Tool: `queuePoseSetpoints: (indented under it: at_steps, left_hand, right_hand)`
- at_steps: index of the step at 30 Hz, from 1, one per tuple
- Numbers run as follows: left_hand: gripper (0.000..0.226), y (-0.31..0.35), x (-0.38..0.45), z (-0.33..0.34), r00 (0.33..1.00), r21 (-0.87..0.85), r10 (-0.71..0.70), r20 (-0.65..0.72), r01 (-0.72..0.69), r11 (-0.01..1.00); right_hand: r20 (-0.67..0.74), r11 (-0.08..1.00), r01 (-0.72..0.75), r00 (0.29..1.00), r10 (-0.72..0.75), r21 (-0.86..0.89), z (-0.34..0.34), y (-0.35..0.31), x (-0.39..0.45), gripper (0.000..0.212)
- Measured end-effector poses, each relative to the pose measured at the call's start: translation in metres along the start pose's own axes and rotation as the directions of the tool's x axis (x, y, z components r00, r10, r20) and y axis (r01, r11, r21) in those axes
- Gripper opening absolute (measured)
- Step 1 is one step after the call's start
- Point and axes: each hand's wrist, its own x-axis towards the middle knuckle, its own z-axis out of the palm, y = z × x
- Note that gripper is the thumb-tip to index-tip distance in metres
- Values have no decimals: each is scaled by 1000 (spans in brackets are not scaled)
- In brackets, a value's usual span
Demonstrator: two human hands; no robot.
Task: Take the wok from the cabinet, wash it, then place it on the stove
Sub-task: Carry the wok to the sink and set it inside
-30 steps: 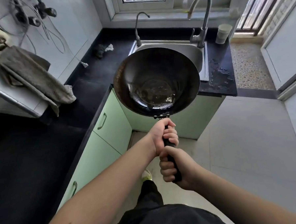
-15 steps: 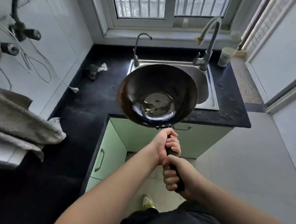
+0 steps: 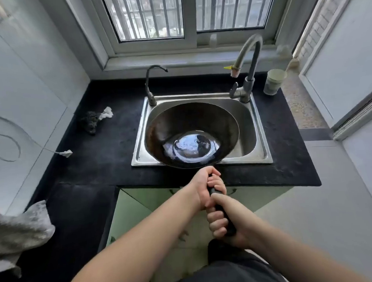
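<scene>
A dark round wok (image 3: 191, 127) with a shiny bottom is held over the steel sink (image 3: 260, 141), its bowl covering most of the basin. Both hands grip its black handle (image 3: 224, 216), which sticks out toward me over the counter's front edge. My left hand (image 3: 206, 185) is closed around the handle close to the bowl. My right hand (image 3: 226, 220) holds the handle's end, just behind the left. A tall grey tap (image 3: 249, 72) stands at the sink's back right, its spout beyond the wok's far rim. The stove is out of view.
A thin small tap (image 3: 151, 88) rises at the sink's back left. A pale cup (image 3: 273, 81) stands on the black counter (image 3: 99, 149) at the right. A dark scrubber with white scrap (image 3: 93, 122) lies left of the sink. A grey towel (image 3: 17, 233) hangs at far left. Green cabinets (image 3: 128, 213) sit below.
I have stepped closer to the sink. The wok moved forward and down, from in front of the counter to over the basin. Both hands kept their grip on the handle.
</scene>
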Motion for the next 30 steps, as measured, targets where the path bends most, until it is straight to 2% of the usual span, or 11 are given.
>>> queuePoseSetpoints:
  at_steps: [7,13,17,19,22,24,27,30]
  left_hand:
    - [39,49,51,45,997,17,2,-82,-1,1000]
    - [40,66,92,56,992,-65,-41,-120,34,997]
    - [51,78,115,49,988,-81,-60,-143,49,996]
    - [48,84,124,47,984,-68,-71,-163,61,996]
    - [38,92,131,43,973,31,-67,-220,76,997]
    - [40,96,133,36,962,141,-89,-257,129,981]
    - [40,103,131,28,948,254,-137,-288,213,944]
    - [40,112,130,20,947,392,-153,-281,259,883]
  right_hand:
    - [-7,995,-81,997,82,50,-20,-82,31,27]
    - [-24,987,-142,989,144,70,-40,-119,53,25]
    - [-47,978,-173,983,179,117,-43,-135,63,25]
    - [-48,972,-182,980,191,148,-44,-141,69,26]
    - [-46,965,-187,979,199,185,-42,-148,77,23]
    - [-50,960,-182,979,197,215,-39,-149,81,23]
    - [-65,949,-162,980,186,269,-34,-149,88,21]
    - [-60,946,-158,982,182,283,-31,-147,95,28]
